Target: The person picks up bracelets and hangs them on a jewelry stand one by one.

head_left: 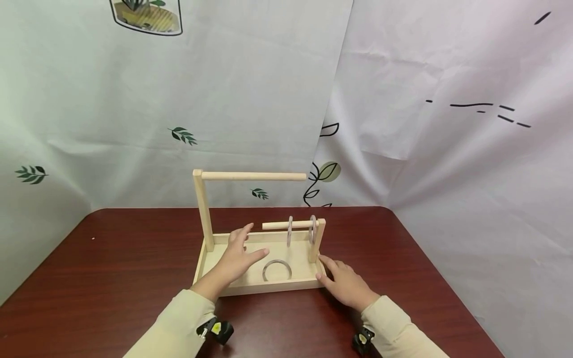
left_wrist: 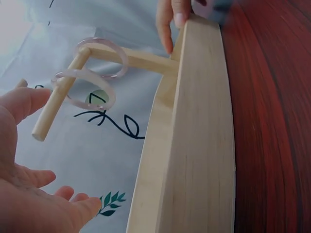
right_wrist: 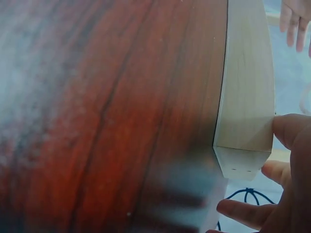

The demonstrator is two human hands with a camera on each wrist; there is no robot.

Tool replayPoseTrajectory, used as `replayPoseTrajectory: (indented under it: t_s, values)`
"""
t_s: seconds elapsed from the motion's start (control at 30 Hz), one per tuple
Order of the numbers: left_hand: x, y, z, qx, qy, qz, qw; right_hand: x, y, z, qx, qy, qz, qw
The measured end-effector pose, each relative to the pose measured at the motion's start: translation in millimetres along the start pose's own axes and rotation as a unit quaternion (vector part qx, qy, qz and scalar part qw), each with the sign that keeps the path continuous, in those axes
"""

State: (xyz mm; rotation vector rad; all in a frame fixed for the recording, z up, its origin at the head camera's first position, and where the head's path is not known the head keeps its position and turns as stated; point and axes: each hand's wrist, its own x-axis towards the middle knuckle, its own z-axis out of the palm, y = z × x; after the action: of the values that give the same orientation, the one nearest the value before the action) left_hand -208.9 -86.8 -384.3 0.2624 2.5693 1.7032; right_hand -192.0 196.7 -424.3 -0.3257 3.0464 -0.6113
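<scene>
A wooden bangle stand (head_left: pixel 286 286) has a shallow tray base, a tall bar (head_left: pixel 252 176) on the left and a shorter bar (head_left: pixel 275 225) on the right. Two pale, translucent bangles, one mid-bar (head_left: pixel 289 232) and one by the post (head_left: pixel 312 231), hang on the shorter bar. In the tray, a third bangle (head_left: pixel 277 262) sits behind the front wall. My left hand (head_left: pixel 235 261) hovers over the tray, fingers spread and holding nothing. At the stand's front right corner, my right hand (head_left: pixel 344 283) rests its thumb and fingertips on the tray edge, fingers mostly straight.
The stand is on a dark red-brown wooden table (head_left: pixel 112 268). Behind and to the right of it hangs a pale cloth (head_left: pixel 250 89) printed with leaves and lines. Each wrist wears a small black camera, such as the left one (head_left: pixel 219 330).
</scene>
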Motion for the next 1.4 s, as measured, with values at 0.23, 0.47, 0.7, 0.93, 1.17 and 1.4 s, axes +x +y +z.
replayPoseTrajectory:
  t_s: [0.23,0.47,0.7,0.93,1.17,1.4]
  values:
    - [-15.6,-4.5,-19.1,0.098,0.018,0.016,0.9949,1.3,1.8,3.8,-0.004,0.006,-0.003,1.0]
    - [-29.9,-11.6,-40.7,0.185,0.054,0.043,0.9804,0.5,-1.0,3.7,-0.002,0.013,-0.006,1.0]
    - [-41.2,-18.9,-53.1,0.249,0.09,0.056,0.9627,-1.5,-3.1,1.7,-0.025,0.045,-0.032,0.998]
    - [-45.4,-29.7,-59.5,0.298,0.099,0.066,0.947,-4.3,-4.8,-1.8,-0.054,0.085,-0.072,0.992]
    - [-51.0,-41.7,-65.9,0.354,0.108,0.087,0.9248,-7.5,-6.9,-3.6,-0.073,0.108,-0.104,0.986]
    - [-55.5,-48.8,-69.6,0.38,0.094,0.086,0.916,-10.0,-10.5,-4.4,-0.077,0.112,-0.123,0.983]
